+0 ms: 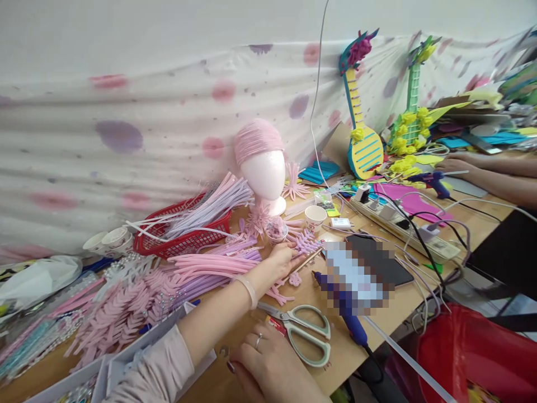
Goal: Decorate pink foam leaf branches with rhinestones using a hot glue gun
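My left hand [283, 261] reaches across to a lilac leafy sprig [307, 244] that looks like pipe cleaner. Its fingers are closed at the near end of the sprig, though the grip is partly hidden. Below, my right hand [268, 361] rests on the table, fingers loosely bent, with nothing seen in it. Green-handled scissors [308, 336] lie open-bladed beside it. Bundles of pink stems [210, 266] spread to the left of my left wrist, and a small pink flower [295, 279] lies just right of it. A paper cup [277, 230] with pink bits stands behind my left fingers.
A white foam head [265, 173] wears a pink wrap, next to a red basket [184, 240] of stems. A blue glue gun [344, 308], a blurred phone [356, 274] and a power strip [406, 232] with cables fill the right. Another person's hands [461, 163] rest at far right.
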Demonstrator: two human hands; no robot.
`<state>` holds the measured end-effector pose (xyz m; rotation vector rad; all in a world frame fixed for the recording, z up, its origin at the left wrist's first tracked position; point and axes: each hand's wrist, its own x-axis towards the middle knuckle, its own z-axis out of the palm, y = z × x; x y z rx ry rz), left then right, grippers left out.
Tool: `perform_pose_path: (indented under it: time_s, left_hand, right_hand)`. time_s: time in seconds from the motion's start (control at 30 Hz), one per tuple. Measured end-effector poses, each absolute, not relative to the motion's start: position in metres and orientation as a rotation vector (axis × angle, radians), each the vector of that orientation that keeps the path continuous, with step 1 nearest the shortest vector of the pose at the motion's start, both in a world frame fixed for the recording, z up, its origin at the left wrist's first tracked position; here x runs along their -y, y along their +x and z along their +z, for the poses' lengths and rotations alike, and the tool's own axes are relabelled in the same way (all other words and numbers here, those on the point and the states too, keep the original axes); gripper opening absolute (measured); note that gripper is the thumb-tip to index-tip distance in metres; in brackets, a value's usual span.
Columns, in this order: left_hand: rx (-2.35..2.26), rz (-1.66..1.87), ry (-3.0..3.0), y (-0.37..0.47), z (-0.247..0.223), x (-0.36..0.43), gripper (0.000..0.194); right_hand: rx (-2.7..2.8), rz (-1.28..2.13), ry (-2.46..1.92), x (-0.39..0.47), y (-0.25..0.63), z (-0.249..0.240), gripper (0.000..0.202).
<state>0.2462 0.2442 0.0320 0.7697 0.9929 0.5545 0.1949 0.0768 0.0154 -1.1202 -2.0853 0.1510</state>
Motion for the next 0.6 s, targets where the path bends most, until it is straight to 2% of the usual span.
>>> perform_pose_path:
  time_s: [0.13,0.27,0.37,0.43,0.6]
  left_hand:
    - [-0.986,0.527,0.861,0.252,0.030,-0.237,0.037]
    - [-0.923,0.465,1.009,0.229,0.051,-0.231,0.035]
    - [-0.921,0.417,1.161,0.186,0.091,-0.232,0.034]
    - [-0.973,0.403,1.269,0.146,0.125,-0.234,0.012]
    - [-1.203,0.539,1.529,0.020,0.191,-0.239,0.018]
  right_hand:
    - [2.118,0.173,-1.139,-0.074,0.197,0.015,0.010]
    - [2.115,0.231,-1.150,-0.072,0.199,0.012,0.008]
    - [2.086,0.262,-1.130,-0.073,0.201,0.010,0.010]
    - [2.060,0.297,-1.111,-0.074,0.203,0.011,0.013]
    - [2.022,0.372,-1.212,-0.074,0.205,0.028,0.023]
